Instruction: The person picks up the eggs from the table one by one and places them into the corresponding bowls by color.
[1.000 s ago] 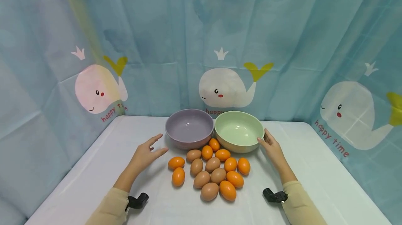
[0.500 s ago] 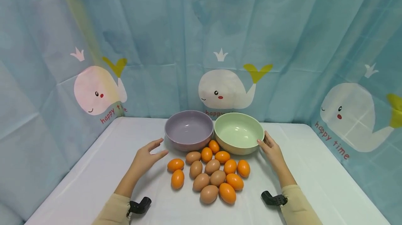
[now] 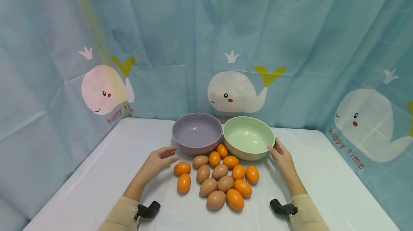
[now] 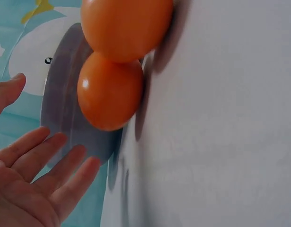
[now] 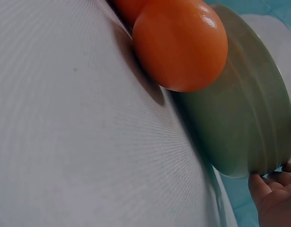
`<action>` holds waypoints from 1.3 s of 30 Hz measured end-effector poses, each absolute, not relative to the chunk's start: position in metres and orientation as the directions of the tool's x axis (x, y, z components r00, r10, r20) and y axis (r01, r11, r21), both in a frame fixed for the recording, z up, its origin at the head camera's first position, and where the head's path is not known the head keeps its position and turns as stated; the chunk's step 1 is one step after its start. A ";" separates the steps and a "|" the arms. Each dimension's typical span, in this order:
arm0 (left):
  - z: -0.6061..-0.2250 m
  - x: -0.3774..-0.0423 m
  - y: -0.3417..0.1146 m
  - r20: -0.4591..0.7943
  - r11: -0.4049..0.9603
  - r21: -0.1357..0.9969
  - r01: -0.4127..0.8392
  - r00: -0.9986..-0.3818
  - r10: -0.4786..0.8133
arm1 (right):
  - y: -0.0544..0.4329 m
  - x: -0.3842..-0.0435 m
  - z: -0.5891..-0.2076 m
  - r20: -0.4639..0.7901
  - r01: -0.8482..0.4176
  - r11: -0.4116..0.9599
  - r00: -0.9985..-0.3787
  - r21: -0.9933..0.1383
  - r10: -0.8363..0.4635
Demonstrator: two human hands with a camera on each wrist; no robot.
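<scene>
In the head view my left hand [image 3: 157, 164] hovers beside the purple bowl [image 3: 197, 134], fingers relaxed and apart from each other in the left wrist view. Just to its right lie two glossy orange egg-shaped pieces [image 3: 182, 168]. My right hand [image 3: 283, 156] holds the right side of the pale green bowl [image 3: 248, 138], thumb at the rim and fingertips against the outer wall [image 5: 240, 123]. Both bowls stand upright, side by side, with bare insides. Brown eggs [image 3: 208, 187] and more orange egg-shaped pieces [image 3: 242, 188] lie grouped in front of them.
A white tabletop [image 3: 180, 216] stretches under everything. Behind and at both sides hangs a blue curtain [image 3: 167, 27] printed with whales, close to the back of the bowls. A black wrist mount [image 3: 149, 210] sticks out from each beige sleeve.
My left hand has moved a little to the right, closer to the orange pieces and the purple bowl. My right hand stays at the green bowl. The head view has shifted slightly.
</scene>
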State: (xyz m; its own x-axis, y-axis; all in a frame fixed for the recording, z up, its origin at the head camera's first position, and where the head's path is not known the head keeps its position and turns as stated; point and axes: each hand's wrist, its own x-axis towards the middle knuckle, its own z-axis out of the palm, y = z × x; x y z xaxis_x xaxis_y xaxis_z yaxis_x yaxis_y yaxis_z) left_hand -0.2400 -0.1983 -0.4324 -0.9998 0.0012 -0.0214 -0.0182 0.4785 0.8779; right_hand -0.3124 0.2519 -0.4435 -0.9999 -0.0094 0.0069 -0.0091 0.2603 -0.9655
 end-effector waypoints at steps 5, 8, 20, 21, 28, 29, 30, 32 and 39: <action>-0.436 -0.241 -0.197 -0.040 0.423 0.906 -0.018 -0.998 0.042 | 0.253 -0.311 -0.442 0.007 -0.010 0.252 -1.000 -0.968 -0.012; -0.440 -0.242 -0.196 -0.057 0.411 0.911 -0.027 -0.997 0.059 | 0.253 -0.312 -0.442 0.002 -0.004 0.256 -1.000 -0.967 -0.008; -0.448 -0.241 -0.192 -0.109 0.429 0.901 -0.063 -0.991 0.083 | 0.250 -0.313 -0.442 -0.010 0.011 0.254 -1.000 -0.967 0.003; -0.448 -0.242 -0.192 -0.107 0.432 0.900 -0.058 -0.990 0.090 | 0.250 -0.312 -0.441 -0.009 0.009 0.255 -1.000 -0.967 0.002; -0.447 -0.244 -0.191 -0.104 0.459 0.887 -0.037 -0.987 0.122 | 0.250 -0.312 -0.440 -0.012 0.011 0.243 -1.000 -0.970 -0.001; -0.447 -0.244 -0.191 -0.107 0.462 0.886 -0.039 -0.987 0.123 | 0.251 -0.311 -0.440 -0.014 0.013 0.241 -1.000 -0.970 -0.002; -0.447 -0.244 -0.191 -0.109 0.464 0.885 -0.039 -0.986 0.124 | 0.251 -0.311 -0.440 -0.016 0.015 0.240 -1.000 -0.971 -0.003; -0.448 -0.244 -0.190 -0.112 0.469 0.882 -0.042 -0.986 0.123 | 0.251 -0.311 -0.440 -0.017 0.016 0.240 -1.000 -0.971 -0.002; -0.449 -0.243 -0.191 -0.116 0.485 0.874 -0.044 -0.986 0.121 | 0.250 -0.310 -0.439 -0.017 0.018 0.239 -1.000 -0.971 0.005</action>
